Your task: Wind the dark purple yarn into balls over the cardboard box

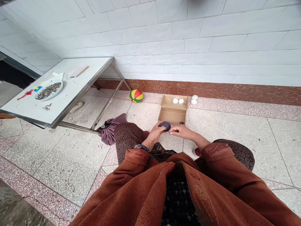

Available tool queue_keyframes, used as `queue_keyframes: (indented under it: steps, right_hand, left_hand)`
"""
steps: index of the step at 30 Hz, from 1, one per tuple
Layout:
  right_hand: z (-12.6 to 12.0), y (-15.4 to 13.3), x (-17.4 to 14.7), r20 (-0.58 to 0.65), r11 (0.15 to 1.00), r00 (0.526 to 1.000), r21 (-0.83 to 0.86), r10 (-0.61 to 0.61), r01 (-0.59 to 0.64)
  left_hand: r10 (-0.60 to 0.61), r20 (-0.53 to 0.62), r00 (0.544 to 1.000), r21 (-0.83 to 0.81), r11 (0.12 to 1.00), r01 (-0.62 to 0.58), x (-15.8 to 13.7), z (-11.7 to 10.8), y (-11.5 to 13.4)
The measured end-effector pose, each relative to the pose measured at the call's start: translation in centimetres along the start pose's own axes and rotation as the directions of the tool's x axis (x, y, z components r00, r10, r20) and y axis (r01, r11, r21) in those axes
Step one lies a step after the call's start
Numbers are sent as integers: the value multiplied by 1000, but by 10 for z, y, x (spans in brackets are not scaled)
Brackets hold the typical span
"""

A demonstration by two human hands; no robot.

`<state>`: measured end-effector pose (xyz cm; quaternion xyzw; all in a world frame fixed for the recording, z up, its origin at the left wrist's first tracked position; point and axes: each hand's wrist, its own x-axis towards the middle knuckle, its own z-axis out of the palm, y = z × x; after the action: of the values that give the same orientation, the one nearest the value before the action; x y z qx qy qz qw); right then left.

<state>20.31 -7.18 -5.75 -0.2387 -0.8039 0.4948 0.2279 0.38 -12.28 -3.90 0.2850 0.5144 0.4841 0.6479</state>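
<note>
My left hand is closed around a ball of dark purple yarn, held above my lap. Close against its right side, my right hand makes a pinch with thumb and forefinger, seemingly on a strand of the yarn too thin to see well. Just beyond both hands an open cardboard box sits on the floor, its near edge partly hidden by them. A small dark ball lies at its near right corner. White yarn balls rest with loose strands against the raised lid.
More white balls are on the floor right of the box. A colourful ball lies near the wall. Left stands a metal-framed table with a plate of seeds or shells. A folded purple umbrella lies by its leg.
</note>
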Motion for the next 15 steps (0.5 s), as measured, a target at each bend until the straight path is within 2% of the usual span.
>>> queue_keyframes:
  steps: [2, 5, 10, 15]
  right_hand:
    - [-3, -4, 0, -54, 995, 998, 91, 42, -37]
    - [-6, -6, 1, -152, 978, 983, 194, 103, -73]
    - [-8, -6, 1, -202, 976, 972, 203, 123, -81]
    - [-11, -9, 0, -236, 989, 968, 139, 88, -56]
  left_hand:
    - [13, 16, 1000, 114, 993, -15, -1, 2, -4]
    - [-5, 117, 993, 198, 980, -18, -6, 8, -6]
    - [-62, 271, 961, 99, 994, 36, -13, 17, -6]
    - [-106, 314, 944, 51, 994, 94, -14, 21, -6]
